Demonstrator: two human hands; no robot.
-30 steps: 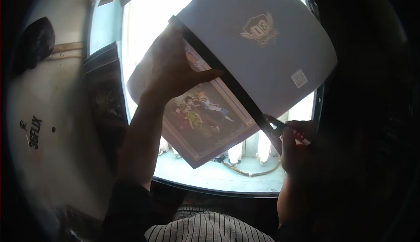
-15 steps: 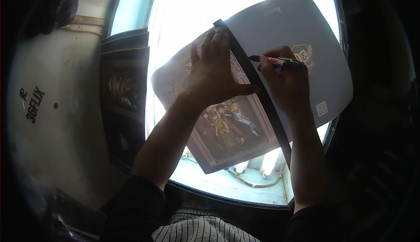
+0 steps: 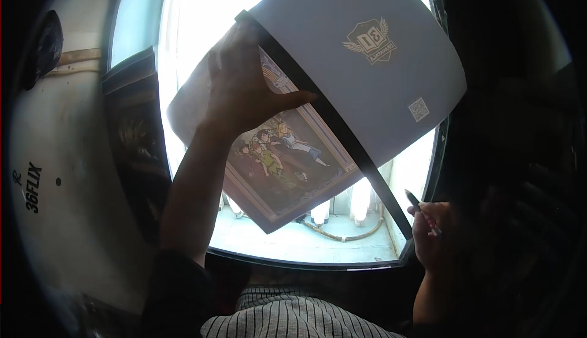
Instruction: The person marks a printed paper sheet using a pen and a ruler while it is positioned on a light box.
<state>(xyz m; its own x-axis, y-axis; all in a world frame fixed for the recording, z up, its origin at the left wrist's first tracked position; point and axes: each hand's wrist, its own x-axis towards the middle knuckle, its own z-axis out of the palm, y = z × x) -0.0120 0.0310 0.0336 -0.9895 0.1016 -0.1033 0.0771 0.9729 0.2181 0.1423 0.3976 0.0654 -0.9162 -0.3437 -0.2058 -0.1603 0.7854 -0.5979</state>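
Note:
A large printed sheet [image 3: 397, 102] lies slanted over a brightly lit glass surface. Its right half is plain grey with a winged crest and a small square code; its left half carries a framed picture [image 3: 278, 167] of cartoon figures. Between the halves runs a long dark straightedge [image 3: 342, 133], reaching past the sheet's lower edge. My left hand [image 3: 241, 93] rests flat and spread on the sheet, its thumb on the straightedge and its fingertips smeared near the upper end. Closed around a dark-tipped pen [image 3: 412, 200], my right hand [image 3: 431, 231] is beside the straightedge's near end, off the sheet.
Under the glass surface [image 3: 293, 243], glowing tubes [image 3: 361, 206] and a bent cable [image 3: 333, 236] show through. Dark prints [image 3: 137, 136] lie at its left edge. Farther left are a pale panel [image 3: 67, 240] with lettering and a dark lump [image 3: 46, 50].
My right hand has left the sheet with the pen, moving down and to the right. The left hand still holds down the straightedge. The whole view has shifted, so the sheet appears farther left.

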